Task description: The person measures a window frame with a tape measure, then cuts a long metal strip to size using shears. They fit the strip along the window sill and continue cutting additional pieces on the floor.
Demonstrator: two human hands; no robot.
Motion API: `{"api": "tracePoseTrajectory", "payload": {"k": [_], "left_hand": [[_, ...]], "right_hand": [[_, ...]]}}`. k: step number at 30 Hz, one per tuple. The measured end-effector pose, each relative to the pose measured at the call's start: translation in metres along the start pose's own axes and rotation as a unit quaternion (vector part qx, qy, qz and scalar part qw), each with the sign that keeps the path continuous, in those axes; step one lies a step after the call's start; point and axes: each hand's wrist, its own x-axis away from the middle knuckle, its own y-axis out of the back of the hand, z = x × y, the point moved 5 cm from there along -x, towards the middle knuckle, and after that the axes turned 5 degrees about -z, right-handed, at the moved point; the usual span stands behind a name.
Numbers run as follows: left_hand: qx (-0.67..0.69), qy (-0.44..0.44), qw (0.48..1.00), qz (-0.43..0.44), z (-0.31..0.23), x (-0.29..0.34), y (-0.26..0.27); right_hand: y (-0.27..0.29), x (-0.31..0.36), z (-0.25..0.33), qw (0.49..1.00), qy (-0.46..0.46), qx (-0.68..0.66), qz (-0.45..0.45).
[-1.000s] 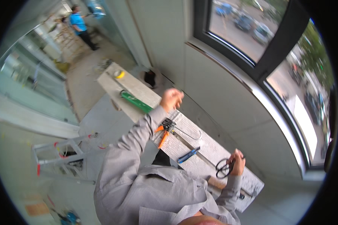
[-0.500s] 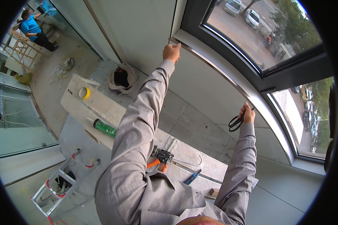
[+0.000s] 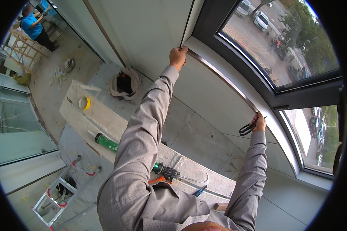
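Observation:
A thin, shiny metal trim strip runs along the front edge of the window sill. My left hand is closed at the strip's far left end, fingers pinched on it. Farther right, my right hand is closed around black-handled scissors, whose loops stick out to the left. Its fingertips also meet the strip, and the scissors' blades are mostly hidden by the hand.
Below my arms lies a dusty plank bearing a yellow tape roll, a green caulking gun and a blue-handled tool. An open sack sits beyond. A stepladder is lower left; a person stands far left.
The view has shifted slightly. My right hand has its fingertips up at the strip, still with the scissors. My left hand stays at the strip's end. The distant person has raised their arms.

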Motion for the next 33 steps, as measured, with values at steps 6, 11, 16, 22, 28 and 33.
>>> {"api": "tracePoseTrajectory", "payload": {"k": [6, 11, 16, 22, 28, 33], "left_hand": [[0.038, 0.041, 0.998, -0.007, 0.005, -0.003, -0.004], [0.048, 0.037, 0.998, -0.026, 0.000, -0.001, -0.006], [-0.002, 0.011, 0.999, -0.046, 0.004, 0.000, -0.006], [-0.033, 0.052, 0.998, 0.033, 0.027, -0.018, -0.015], [-0.073, 0.025, 0.995, 0.067, 0.013, 0.041, -0.043], [-0.309, -0.420, 0.805, 0.283, 0.030, 0.233, -0.157]], "right_hand": [[0.001, -0.010, -0.001, 1.000, -0.002, -0.008, 0.003], [0.002, -0.013, -0.002, 1.000, -0.022, -0.012, -0.008], [-0.002, -0.010, -0.003, 0.998, -0.036, -0.045, 0.023], [-0.002, -0.011, -0.008, 0.998, 0.004, -0.066, -0.015], [-0.004, 0.038, 0.010, 0.997, -0.001, -0.081, 0.002], [0.054, 0.179, -0.007, 0.978, 0.065, 0.005, 0.197]]}}
